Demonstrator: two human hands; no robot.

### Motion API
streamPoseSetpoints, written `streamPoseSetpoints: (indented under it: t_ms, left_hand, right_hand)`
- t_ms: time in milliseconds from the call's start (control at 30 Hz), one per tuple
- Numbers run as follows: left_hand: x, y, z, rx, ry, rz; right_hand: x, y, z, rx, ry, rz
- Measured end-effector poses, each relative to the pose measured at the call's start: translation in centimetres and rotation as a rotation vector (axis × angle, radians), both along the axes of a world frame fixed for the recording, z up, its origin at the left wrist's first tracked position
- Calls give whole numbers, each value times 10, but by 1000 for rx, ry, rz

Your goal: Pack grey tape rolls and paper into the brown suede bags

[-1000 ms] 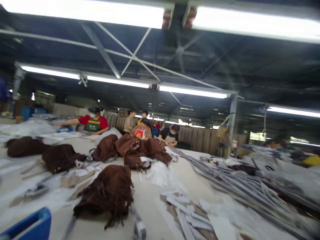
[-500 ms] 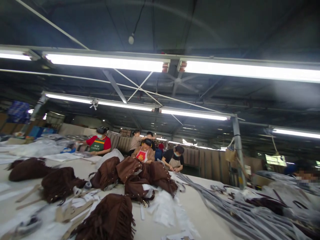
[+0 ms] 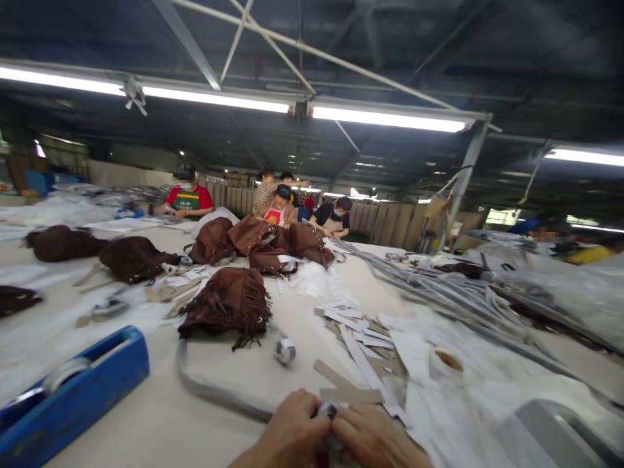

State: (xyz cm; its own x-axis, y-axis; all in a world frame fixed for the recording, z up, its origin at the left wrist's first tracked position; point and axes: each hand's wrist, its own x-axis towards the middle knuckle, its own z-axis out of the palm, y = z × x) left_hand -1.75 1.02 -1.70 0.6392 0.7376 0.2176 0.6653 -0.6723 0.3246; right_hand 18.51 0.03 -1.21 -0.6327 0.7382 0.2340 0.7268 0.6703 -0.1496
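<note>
At the lower middle, my left hand point(image 3: 295, 426) and my right hand point(image 3: 373, 434) meet with fingers closed and thumbs almost touching. Between them they pinch a plastic-wrapped strap point(image 3: 329, 409), with a dark, shiny bit at the fingertips. A grey wrapped length of it point(image 3: 221, 393) curves away to the left toward a brown fringed bag point(image 3: 227, 305). The part beneath my fingers is mostly hidden. Just beyond my hands lie grey-brown card strips point(image 3: 341, 377).
A blue tape dispenser point(image 3: 92, 396) stands at left. Paper scraps point(image 3: 365, 335), a tape roll point(image 3: 446, 364) and wrapped straps point(image 3: 429, 286) lie to the right. More brown bags point(image 3: 258, 237) are piled farther back. Several co-workers, including a person in a green apron point(image 3: 188, 198), are across the table.
My view has tilted down, so more tabletop shows and the near ceiling lights have left the picture. Both my hands, the strap and the tape dispenser have come into view.
</note>
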Motion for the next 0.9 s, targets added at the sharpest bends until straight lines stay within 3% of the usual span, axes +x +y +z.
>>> streamPoseSetpoints:
  t_ms: [200, 300, 400, 567, 667, 733, 800, 900]
  left_hand:
    - [4, -5, 6, -36, -35, 161]
    - [5, -6, 6, -49, -70, 154]
    - [2, -6, 10, 9, 17, 85]
    - [-3, 0, 16, 94, 138, 24]
    - [-5, 2, 19, 99, 114, -12]
    - [-6, 2, 22, 83, 103, -28]
    - [-7, 1, 25, 61, 105, -28]
    - [-7, -3, 23, 42, 104, -3]
  right_hand:
    - [-32, -14, -12, -55, 249, -303]
    - [-50, -12, -5, -89, 313, -398]
    - [-55, -7, 2, -113, 382, -452]
    - [-34, -7, 26, -247, 422, -271]
    - [-17, -8, 46, -66, 105, -58]
    - [-8, -7, 49, 97, -94, 95]
    - [-5, -7, 38, 192, -154, 156]
    - [-13, -8, 2, 250, -51, 15]
